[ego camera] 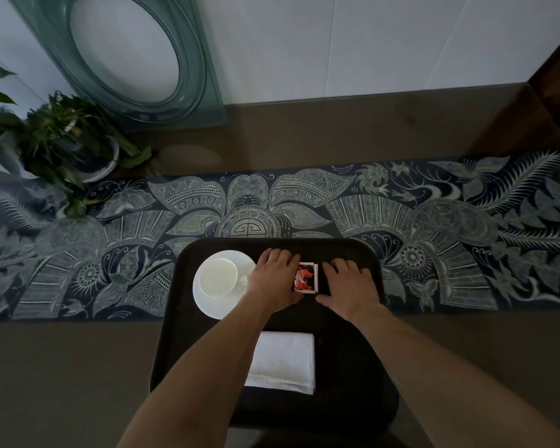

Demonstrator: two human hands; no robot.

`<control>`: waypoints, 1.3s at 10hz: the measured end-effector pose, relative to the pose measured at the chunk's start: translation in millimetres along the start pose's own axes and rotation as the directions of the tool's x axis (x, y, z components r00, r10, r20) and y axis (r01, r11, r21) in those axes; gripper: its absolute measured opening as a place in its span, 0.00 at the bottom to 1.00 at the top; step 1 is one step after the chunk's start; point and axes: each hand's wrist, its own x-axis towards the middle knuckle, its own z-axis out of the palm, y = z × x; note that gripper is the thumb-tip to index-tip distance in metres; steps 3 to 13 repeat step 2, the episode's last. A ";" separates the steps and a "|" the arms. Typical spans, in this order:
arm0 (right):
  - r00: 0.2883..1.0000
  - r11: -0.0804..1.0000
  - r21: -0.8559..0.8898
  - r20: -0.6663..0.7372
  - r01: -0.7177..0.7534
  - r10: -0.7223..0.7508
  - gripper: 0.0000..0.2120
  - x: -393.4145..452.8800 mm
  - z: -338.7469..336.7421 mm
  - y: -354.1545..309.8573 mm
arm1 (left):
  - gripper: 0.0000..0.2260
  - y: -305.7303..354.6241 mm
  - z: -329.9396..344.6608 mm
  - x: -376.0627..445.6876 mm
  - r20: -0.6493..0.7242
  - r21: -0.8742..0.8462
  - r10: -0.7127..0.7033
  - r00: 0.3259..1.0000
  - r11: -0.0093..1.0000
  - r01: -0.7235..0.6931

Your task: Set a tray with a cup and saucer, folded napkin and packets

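Red-and-white packet [306, 278] pinched between left hand [277, 279] and right hand [348, 286] on dark tray [353, 250]

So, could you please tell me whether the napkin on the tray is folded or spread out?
Folded. The white napkin lies as a compact rectangle on the dark tray, with a layered edge along its near side.
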 end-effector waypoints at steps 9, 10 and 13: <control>0.997 0.997 -0.052 -0.036 0.060 -0.062 0.20 -24.1 -5.0 2.7 | 0.16 16.4 -5.6 -34.9 -0.071 -0.145 -0.103 0.992 0.985 0.092; 0.997 0.997 -0.052 -0.036 0.060 -0.062 0.20 -24.1 -5.0 2.7 | 0.16 16.4 -5.6 -34.9 -0.071 -0.145 -0.103 0.992 0.985 0.092; 0.997 0.997 -0.052 -0.036 0.060 -0.062 0.20 -24.1 -5.0 2.7 | 0.16 16.4 -5.6 -34.9 -0.071 -0.145 -0.103 0.992 0.985 0.092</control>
